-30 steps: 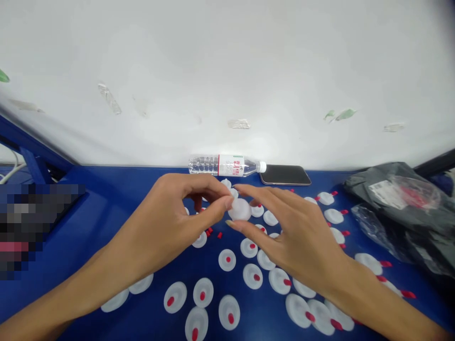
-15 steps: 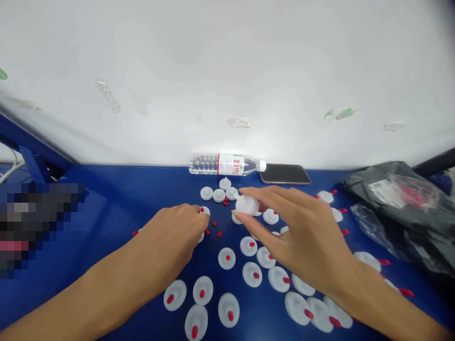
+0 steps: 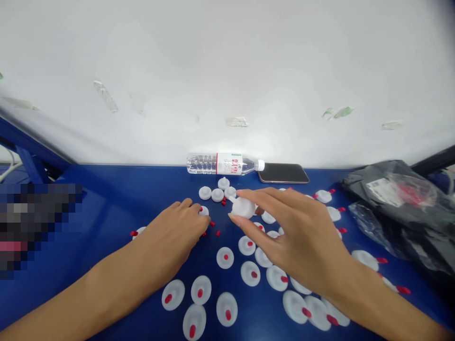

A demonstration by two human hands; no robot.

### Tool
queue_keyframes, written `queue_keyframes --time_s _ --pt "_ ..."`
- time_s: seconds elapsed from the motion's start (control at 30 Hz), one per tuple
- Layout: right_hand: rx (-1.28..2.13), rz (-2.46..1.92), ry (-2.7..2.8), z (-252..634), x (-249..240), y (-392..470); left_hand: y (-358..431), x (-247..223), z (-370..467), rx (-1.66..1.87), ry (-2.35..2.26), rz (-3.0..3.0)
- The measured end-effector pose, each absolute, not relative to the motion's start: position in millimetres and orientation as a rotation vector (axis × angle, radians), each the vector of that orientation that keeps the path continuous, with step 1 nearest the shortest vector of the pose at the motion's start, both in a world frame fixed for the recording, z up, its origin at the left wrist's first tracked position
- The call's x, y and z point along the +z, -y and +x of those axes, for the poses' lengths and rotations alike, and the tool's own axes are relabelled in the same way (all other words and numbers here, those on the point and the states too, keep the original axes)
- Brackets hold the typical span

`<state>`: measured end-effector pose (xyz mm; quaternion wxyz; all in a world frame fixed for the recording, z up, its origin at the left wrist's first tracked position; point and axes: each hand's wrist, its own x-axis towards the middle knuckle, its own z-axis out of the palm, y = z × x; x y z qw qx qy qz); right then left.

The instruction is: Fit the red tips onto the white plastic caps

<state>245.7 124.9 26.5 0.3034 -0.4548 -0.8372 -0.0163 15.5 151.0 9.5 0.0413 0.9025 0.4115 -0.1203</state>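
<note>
My right hand (image 3: pixel 298 237) holds a round white plastic part (image 3: pixel 243 207) between thumb and fingers, just above the blue table (image 3: pixel 106 208). My left hand (image 3: pixel 174 234) rests palm down on the table, its fingertips on small red plugs (image 3: pixel 212 225) next to a white disc (image 3: pixel 204 211). Whether it grips a plug is hidden by the fingers. Several white discs with red plugs (image 3: pixel 224 257) lie below and between both hands.
A clear water bottle (image 3: pixel 223 164) lies on its side at the wall, a dark phone (image 3: pixel 283 173) beside it. Three plain white discs (image 3: pixel 216 193) sit beyond the hands. Dark plastic bags (image 3: pixel 401 203) fill the right side. A blurred patch covers the left.
My left hand dropped from the white part down to the red plugs on the table. My right hand kept the white part and barely moved.
</note>
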Motion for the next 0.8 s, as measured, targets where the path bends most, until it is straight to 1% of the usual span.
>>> queue_keyframes --time_s 0.3,0.5,0.63,0.8 --pt "-0.041 -1.194 2.241 246 25 -124 -154 -8 12 -0.206 -1.158 2.843" --pt "0.006 -1.218 2.282 245 24 -126 -153 12 18 -0.167 -1.185 2.875" --pt "0.086 -1.241 2.329 245 23 -127 -152 32 16 0.073 -1.282 2.808" --pt "0.105 -1.223 2.373 244 20 -127 -152 40 15 0.374 -1.278 2.729"
